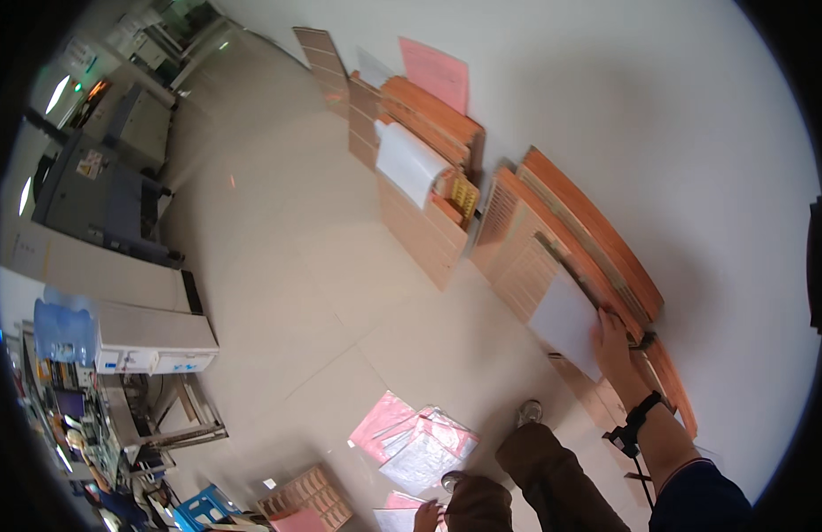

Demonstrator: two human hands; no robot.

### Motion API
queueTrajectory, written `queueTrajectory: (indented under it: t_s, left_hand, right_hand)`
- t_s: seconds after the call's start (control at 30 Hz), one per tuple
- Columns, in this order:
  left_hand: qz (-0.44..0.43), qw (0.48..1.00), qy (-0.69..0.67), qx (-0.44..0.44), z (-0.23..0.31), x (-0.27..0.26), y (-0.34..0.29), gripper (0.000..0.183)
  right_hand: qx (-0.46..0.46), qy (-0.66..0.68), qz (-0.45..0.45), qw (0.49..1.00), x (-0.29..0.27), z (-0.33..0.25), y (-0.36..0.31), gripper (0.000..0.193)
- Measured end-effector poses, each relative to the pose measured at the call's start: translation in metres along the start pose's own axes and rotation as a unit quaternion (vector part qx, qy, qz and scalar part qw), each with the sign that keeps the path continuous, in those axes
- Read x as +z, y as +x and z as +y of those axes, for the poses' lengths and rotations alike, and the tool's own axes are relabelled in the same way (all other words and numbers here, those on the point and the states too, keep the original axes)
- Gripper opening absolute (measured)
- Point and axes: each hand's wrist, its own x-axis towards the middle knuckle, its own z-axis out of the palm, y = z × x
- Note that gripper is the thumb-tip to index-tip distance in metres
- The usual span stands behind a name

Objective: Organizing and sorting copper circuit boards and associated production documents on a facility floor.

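Observation:
My right hand (611,348) reaches to the leaning stack of wooden boards (540,239) by the wall. Its fingers are closed at the edge of a white sheet (566,321) that lies against the front board. A black strap with a small device (637,421) is around my right wrist. At the bottom edge my left hand (426,516) is partly cut off, its fingers closed at a pink-and-white sheet packet (396,512). Several pink and clear-wrapped sheets (420,443) lie spread on the floor by my shoes.
Another stack of boards (424,226) leans farther along the wall, with a curled white sheet (411,164) and a pink sheet (436,73). At left stand a white cabinet (154,337), a blue water bottle (65,328) and grey machines (96,182). A blue stool (203,510) is bottom left.

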Motion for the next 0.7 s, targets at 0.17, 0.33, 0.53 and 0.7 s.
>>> queueTrajectory:
  t_s: [0.17,0.33,0.53,0.7]
  left_hand:
    - [0.074,0.993,-0.077,-0.054,-0.035,-0.042,-0.097,0.037]
    - [0.051,0.983,-0.174,-0.010,-0.033,-0.009,-0.114,0.037]
    - [-0.049,0.966,-0.253,0.006,-0.004,0.055,-0.112,0.031]
    - [-0.025,0.985,-0.170,-0.017,0.021,0.065,-0.134,0.032]
  right_hand:
    - [-0.014,-0.087,0.039,0.995,0.013,-0.015,0.004,0.042]
    - [0.036,-0.102,0.037,0.993,0.015,-0.014,0.011,0.041]
    - [0.032,-0.159,-0.033,0.986,0.018,-0.033,0.022,0.032]
    - [0.074,-0.095,-0.096,0.988,0.047,-0.053,0.018,0.032]
